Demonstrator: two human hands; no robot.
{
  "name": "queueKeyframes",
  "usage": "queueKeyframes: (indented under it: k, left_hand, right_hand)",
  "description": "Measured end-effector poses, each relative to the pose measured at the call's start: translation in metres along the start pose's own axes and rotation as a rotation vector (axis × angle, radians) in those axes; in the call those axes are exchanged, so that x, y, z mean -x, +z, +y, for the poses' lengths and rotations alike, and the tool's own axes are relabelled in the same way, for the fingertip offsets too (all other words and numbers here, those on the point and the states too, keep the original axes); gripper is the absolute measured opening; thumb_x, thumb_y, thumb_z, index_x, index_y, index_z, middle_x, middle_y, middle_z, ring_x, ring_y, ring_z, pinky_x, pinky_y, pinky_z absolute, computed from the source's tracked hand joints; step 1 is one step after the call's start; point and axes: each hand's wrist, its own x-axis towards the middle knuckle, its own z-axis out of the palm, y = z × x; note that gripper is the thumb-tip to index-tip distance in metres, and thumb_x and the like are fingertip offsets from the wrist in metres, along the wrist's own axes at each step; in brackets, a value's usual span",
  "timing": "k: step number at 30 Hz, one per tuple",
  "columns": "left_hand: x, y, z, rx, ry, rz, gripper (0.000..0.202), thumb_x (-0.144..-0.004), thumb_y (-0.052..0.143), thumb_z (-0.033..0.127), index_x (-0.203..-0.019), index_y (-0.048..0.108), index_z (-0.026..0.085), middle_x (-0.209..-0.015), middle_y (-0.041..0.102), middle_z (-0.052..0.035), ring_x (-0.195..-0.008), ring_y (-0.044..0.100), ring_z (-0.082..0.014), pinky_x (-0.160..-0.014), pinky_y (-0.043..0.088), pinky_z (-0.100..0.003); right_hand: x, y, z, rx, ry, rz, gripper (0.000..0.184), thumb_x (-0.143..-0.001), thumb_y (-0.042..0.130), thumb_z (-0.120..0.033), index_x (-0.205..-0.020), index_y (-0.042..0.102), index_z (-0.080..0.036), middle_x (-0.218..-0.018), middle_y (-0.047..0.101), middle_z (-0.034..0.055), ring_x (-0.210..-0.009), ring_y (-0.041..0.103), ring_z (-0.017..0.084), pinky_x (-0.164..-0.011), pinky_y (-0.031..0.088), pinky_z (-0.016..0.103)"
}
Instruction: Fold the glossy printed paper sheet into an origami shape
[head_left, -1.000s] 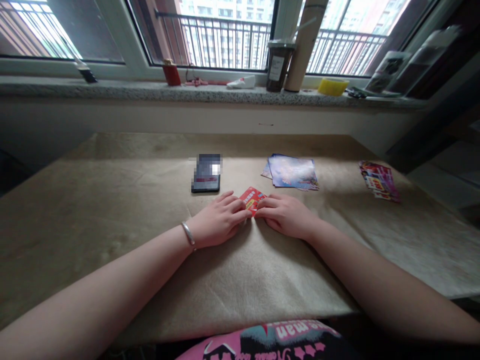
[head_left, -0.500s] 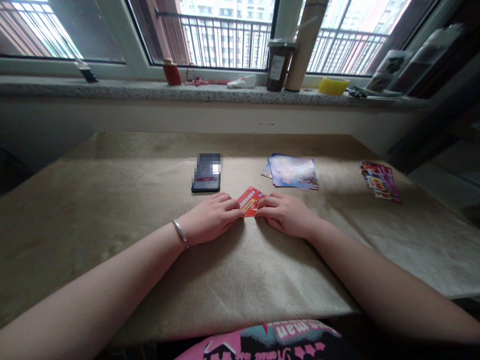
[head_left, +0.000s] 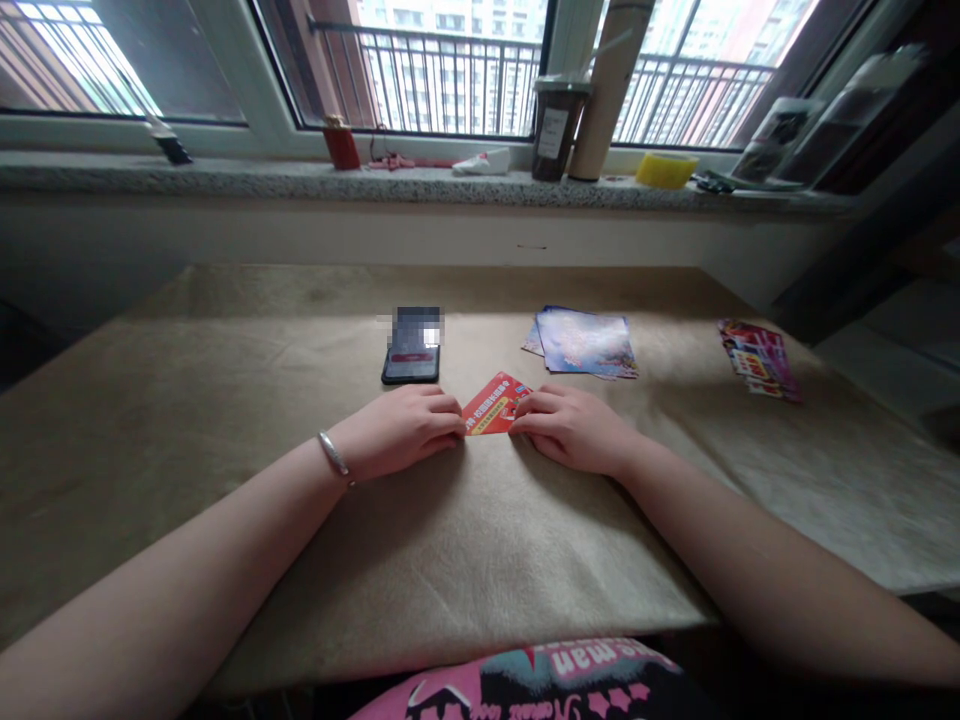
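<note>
A red sheet of printed paper [head_left: 493, 404] with white and yellow lettering lies on the table between my hands; what shows of it looks triangular, with a straight near edge. My left hand [head_left: 409, 430], a silver bangle at its wrist, has its closed fingertips pressed on the paper's left corner. At the right end, my right hand [head_left: 570, 425] pinches the paper with bent fingers and covers that corner. Both hands rest low against the table surface.
A phone [head_left: 411, 362] lies beyond my left hand. Blue printed sheets [head_left: 589, 342] are stacked beyond my right hand, and colourful printed papers [head_left: 759, 360] lie farther right. The tan-covered table [head_left: 465, 560] meets a wall below a cluttered stone windowsill [head_left: 255, 182].
My left hand has slid left along the paper's near edge to its left corner, uncovering more of the red print. My right hand has stayed in place.
</note>
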Motion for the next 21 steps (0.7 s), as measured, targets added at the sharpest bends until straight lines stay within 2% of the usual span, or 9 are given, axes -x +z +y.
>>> queueKeyframes:
  k: [7,13,21]
  left_hand:
    - [0.003,-0.004,-0.003,-0.001,-0.012,-0.05,0.016,-0.091,0.053,0.026,-0.093,0.069,0.022,-0.094,0.066,-0.0023,-0.084,0.058,-0.0161,-0.074,0.045,-0.027]
    - [0.007,-0.008,-0.006,0.002,-0.003,-0.057,0.019,-0.092,0.052,0.029,-0.091,0.069,0.022,-0.088,0.067,-0.0015,-0.082,0.059,-0.0145,-0.072,0.044,-0.025]
    - [0.013,-0.017,-0.007,0.001,-0.066,-0.121,0.015,-0.09,0.056,0.025,-0.087,0.071,0.023,-0.089,0.068,-0.0004,-0.082,0.061,-0.0139,-0.071,0.042,-0.024]
  right_hand:
    - [0.001,-0.001,0.0,-0.002,-0.003,0.005,0.027,-0.087,0.047,-0.015,-0.102,0.069,-0.022,-0.103,0.067,0.0061,-0.087,0.053,0.018,-0.075,0.046,0.032]
    - [0.002,-0.001,0.001,-0.012,-0.002,0.0,0.028,-0.087,0.046,-0.015,-0.102,0.069,-0.022,-0.103,0.067,0.0063,-0.089,0.053,0.019,-0.076,0.046,0.032]
    - [0.002,0.0,0.002,-0.013,0.0,0.001,0.028,-0.087,0.047,-0.015,-0.102,0.069,-0.022,-0.103,0.067,0.0065,-0.088,0.053,0.018,-0.076,0.045,0.031]
